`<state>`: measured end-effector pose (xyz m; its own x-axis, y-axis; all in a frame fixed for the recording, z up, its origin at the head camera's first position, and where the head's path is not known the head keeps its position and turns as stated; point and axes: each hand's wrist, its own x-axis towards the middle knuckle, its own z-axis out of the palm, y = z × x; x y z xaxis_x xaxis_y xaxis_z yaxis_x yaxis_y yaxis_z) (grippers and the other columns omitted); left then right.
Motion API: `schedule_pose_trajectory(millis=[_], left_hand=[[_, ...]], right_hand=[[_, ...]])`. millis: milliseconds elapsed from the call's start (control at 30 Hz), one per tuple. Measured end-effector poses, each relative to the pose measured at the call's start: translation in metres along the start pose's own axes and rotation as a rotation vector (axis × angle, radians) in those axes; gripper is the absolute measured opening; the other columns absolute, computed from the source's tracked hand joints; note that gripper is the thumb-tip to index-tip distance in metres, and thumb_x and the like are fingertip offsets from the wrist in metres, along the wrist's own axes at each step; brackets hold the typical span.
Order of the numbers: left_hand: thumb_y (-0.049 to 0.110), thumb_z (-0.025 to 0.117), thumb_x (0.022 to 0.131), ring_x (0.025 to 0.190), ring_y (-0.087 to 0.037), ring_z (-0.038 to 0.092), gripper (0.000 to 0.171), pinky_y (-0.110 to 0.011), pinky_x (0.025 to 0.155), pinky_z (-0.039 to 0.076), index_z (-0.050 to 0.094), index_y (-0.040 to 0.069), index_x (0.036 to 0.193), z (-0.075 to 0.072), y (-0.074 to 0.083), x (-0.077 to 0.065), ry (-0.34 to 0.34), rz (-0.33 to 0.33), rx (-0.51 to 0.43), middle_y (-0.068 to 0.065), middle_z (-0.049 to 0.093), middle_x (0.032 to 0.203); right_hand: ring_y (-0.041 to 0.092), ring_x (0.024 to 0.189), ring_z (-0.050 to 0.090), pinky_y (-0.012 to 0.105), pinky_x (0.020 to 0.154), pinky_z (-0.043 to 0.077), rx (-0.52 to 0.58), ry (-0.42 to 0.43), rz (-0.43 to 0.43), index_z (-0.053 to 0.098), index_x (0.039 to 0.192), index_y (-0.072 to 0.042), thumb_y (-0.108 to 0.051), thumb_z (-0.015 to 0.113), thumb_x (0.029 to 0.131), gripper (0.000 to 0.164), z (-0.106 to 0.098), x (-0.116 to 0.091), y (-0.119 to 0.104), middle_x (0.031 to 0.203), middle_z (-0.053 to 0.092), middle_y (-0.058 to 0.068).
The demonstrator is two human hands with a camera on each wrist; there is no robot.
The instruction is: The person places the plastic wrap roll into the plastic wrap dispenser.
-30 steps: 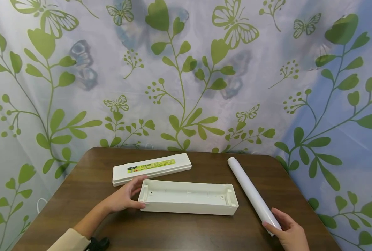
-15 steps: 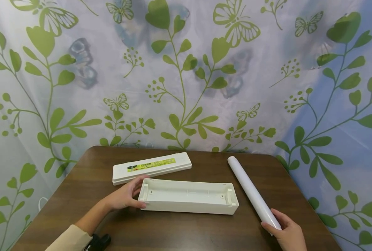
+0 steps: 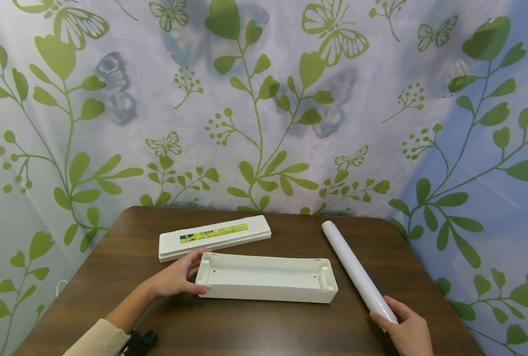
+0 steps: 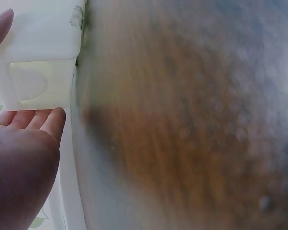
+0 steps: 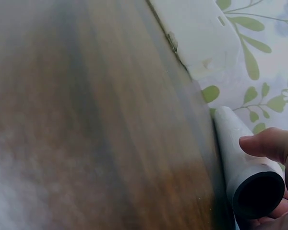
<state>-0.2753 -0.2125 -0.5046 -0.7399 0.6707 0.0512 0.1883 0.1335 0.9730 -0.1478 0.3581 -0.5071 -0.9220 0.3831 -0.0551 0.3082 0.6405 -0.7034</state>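
A long white open-topped box (image 3: 265, 292) lies lengthwise across the middle of the brown table. My left hand (image 3: 174, 278) grips its left end, thumb on the front wall and fingers round the back corner. In the left wrist view the fingertips (image 4: 56, 117) meet the box end (image 4: 41, 79). To the right, a white roll of plastic wrap (image 3: 357, 272) slants away from me on the table. My right hand (image 3: 408, 326) holds its near end between thumb and fingers. The right wrist view shows the dark hollow end of the roll (image 5: 237, 148), with the thumb along its side.
Behind the box, a white lid (image 3: 215, 237) with a yellow-green label lies at a slant, close to the left hand. The wooden table (image 3: 264, 329) ends at a curtain (image 3: 264, 123) printed with leaves and butterflies. A black strap (image 3: 141, 342) is at the left wrist.
The right hand has shifted slightly left on the roll's near end. The left hand, box and lid stay in place; the head view has moved a little.
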Motion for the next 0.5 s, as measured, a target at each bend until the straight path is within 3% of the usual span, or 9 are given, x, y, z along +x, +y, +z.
schedule_pose_trajectory(millis=[500], left_hand=[[0.004, 0.083, 0.084, 0.144, -0.052, 0.035, 0.098, -0.025, 0.096, 0.053, 0.018, 0.000, 0.156, 0.0001, -0.0004, 0.0008, -0.010, 0.000, -0.005, -0.030, 0.033, 0.154]], right_hand=[[0.002, 0.080, 0.060, 0.021, 0.063, 0.051, -0.001, 0.071, 0.026, 0.065, 0.133, 0.004, -0.048, 0.091, 0.073, 0.084, -0.0008, -0.0030, -0.0004, 0.121, 0.071, 0.026]])
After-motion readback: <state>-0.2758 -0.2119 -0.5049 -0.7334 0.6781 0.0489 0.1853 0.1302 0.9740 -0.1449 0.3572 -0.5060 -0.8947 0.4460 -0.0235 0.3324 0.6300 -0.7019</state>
